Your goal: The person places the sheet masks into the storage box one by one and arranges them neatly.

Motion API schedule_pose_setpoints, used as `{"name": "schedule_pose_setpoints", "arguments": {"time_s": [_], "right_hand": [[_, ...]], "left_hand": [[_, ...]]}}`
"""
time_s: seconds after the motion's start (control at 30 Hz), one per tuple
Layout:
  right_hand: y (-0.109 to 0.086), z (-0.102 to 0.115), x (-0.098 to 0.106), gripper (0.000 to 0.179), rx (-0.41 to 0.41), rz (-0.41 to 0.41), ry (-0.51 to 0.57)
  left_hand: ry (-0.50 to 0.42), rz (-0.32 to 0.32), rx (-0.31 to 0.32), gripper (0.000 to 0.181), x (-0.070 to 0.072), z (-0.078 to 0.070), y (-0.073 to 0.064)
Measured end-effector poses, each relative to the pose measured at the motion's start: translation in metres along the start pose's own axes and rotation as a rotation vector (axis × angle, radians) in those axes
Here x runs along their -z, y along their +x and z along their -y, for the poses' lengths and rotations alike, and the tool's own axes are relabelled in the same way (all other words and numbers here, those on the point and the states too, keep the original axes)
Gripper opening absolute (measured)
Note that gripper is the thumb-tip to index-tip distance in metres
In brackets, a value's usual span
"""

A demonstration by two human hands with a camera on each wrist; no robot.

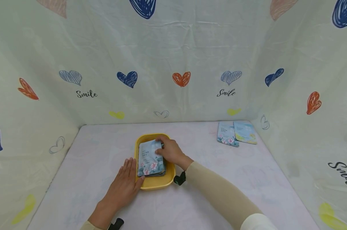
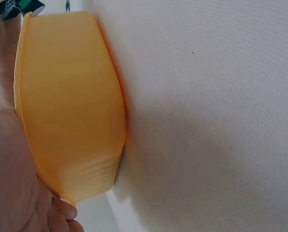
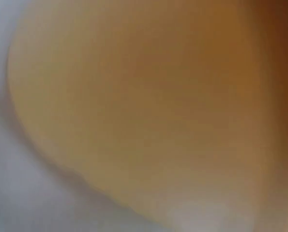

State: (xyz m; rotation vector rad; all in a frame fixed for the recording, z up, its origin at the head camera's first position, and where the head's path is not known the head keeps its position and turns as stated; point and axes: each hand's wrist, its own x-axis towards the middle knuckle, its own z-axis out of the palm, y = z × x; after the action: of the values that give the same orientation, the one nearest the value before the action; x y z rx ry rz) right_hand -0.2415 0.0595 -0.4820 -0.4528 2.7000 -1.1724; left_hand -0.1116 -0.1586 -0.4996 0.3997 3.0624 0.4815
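Head: the right hand [image 1: 172, 151] is pinching stacked floral packets [image 1: 148, 159] at their two o'clock, inside the yellow tray [image 1: 156, 184]; the straight-fingered left hand [image 1: 122, 187] is touching its eight o'clock side. Left wrist: the tray is resting on the table [image 2: 206, 121]. Right wrist: yellow is blurring.

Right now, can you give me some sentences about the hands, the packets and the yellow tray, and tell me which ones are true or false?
1. A stack of packets sits inside the yellow tray. True.
2. The left hand touches the yellow tray. True.
3. Outside the yellow tray there are five packets. False: two loose packets lie at the far right.
4. The right hand holds the edge of the stack. True.
5. Only stars are printed behind everything. False: the backdrop shows hearts.
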Motion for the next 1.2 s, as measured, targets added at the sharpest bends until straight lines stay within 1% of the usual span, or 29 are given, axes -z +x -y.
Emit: {"name": "schedule_pose_setpoints", "arguments": {"time_s": [0.2,0.43,0.57,0.7,0.87,1.03,1.2], "right_hand": [[-0.003,0.0,0.008,0.046,-0.004,-0.016,-0.002],[-0.003,0.0,0.016,0.041,-0.028,-0.05,-0.011],[-0.003,-0.003,0.018,0.04,-0.034,-0.076,0.008],[-0.006,-0.008,0.02,0.04,-0.013,-0.123,0.041],[-0.011,-0.014,0.026,0.038,0.021,-0.208,0.064],[-0.014,-0.023,0.036,0.037,0.043,-0.304,0.039],[-0.018,-0.041,0.051,0.033,0.031,-0.369,0.001]], "left_hand": [[0.005,-0.009,-0.014,0.083,-0.001,0.001,0.0],[0.007,-0.014,-0.01,0.084,-0.001,0.001,0.0],[0.011,-0.006,-0.005,0.084,-0.002,0.001,0.001],[0.015,0.001,0.002,0.085,-0.003,0.002,0.001],[0.012,0.009,0.009,0.085,-0.003,0.001,0.001],[0.006,0.016,0.015,0.085,-0.002,0.0,0.001],[0.004,0.023,0.023,0.085,-0.002,0.0,0.001]]}}
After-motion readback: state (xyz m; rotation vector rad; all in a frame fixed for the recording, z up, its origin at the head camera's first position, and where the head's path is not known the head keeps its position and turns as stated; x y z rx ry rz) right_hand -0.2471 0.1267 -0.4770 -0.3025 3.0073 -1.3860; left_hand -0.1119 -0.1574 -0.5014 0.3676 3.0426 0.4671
